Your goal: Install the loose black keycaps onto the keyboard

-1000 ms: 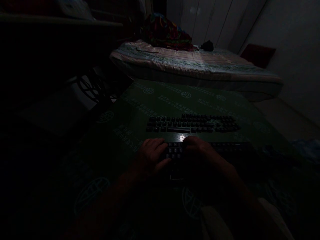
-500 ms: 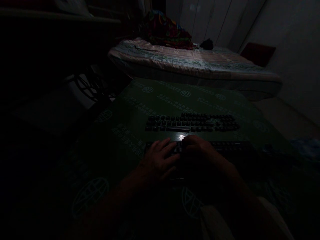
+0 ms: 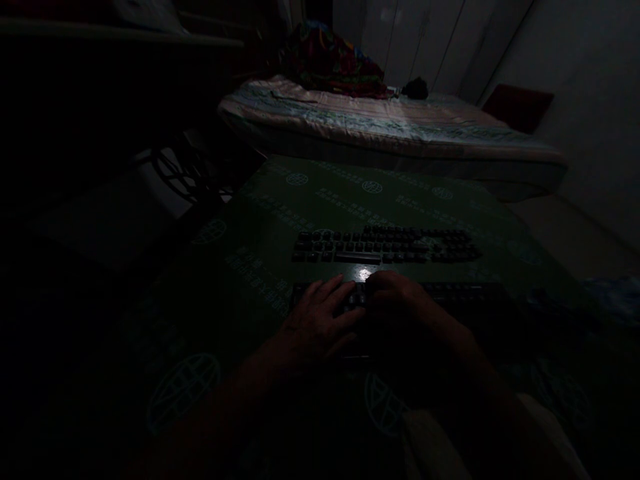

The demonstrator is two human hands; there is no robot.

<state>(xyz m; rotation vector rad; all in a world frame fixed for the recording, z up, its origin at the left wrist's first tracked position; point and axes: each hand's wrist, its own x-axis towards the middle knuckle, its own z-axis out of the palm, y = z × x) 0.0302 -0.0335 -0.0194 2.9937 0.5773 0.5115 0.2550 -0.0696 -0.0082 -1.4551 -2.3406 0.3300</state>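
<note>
A dark keyboard (image 3: 465, 291) lies on the green printed board (image 3: 250, 227) in front of me. My left hand (image 3: 320, 312) rests over its left part, palm down with the fingers spread. Close beside it, my right hand (image 3: 397, 293) bends over the keyboard's middle with its fingers curled together. What those fingertips hold, if anything, is hidden behind the hand and in shadow. Beyond the keyboard, loose black keycaps (image 3: 405, 247) lie in rows on the board, with a long space bar keycap (image 3: 357, 257) in the nearest row.
Past the board's far edge is a bed with a striped mattress (image 3: 400, 127), carrying a dark red patterned cloth (image 3: 330, 63). Left of the board stands a dark wheel-like frame (image 3: 173, 173). A dim dark object (image 3: 543, 300) lies right of the keyboard. The room is very dark.
Both hands stay nearly in place over the keyboard. The view has shifted very slightly; the loose keycaps look unmoved.
</note>
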